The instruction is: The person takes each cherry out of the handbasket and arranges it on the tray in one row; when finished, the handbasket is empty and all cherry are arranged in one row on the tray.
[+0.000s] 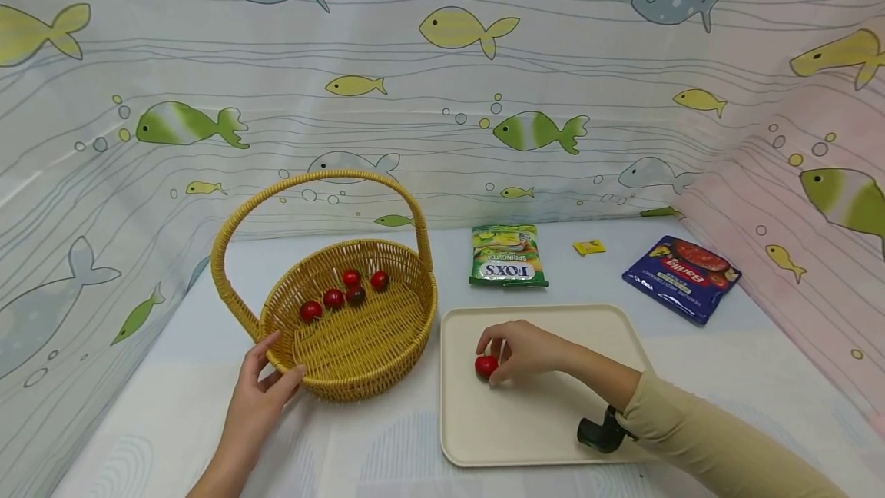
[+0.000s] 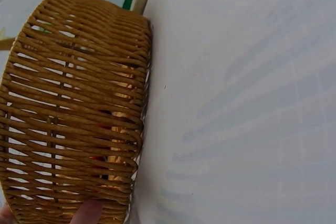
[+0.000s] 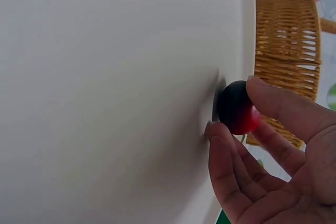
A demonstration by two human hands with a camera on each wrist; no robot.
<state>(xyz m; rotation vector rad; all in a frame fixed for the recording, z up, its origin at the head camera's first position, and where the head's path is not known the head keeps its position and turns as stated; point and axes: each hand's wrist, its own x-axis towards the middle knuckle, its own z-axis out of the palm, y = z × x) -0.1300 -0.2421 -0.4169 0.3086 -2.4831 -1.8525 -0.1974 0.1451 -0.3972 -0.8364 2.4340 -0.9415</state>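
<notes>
On the cream tray (image 1: 608, 329) nearest the person, the right hand (image 1: 527, 350) is pinching a small red tomato (image 1: 486, 365) between thumb and fingertips (image 3: 265, 98), and the tomato is sitting on the tray's surface toward its left side. A black wrist camera (image 1: 601, 430) is strapped under the beige sleeve (image 1: 705, 436) over the tray's near right part. Just left of the tray, the left hand (image 1: 259, 398) is resting against the near rim of the wicker basket (image 1: 359, 352), thumb along the rim and fingers loosely spread, gripping nothing tightly; the left wrist view is showing a fingertip (image 2: 86, 212) touching the woven wall. Inside the basket, five more tomatoes (image 1: 343, 291) are lying in a loose row toward its far side. Beyond the tray, a green packet (image 1: 507, 255), a small yellow wrapper (image 1: 589, 247) and a blue packet (image 1: 681, 277) are lying on the table before the fish-patterned curtain (image 1: 442, 83).
</notes>
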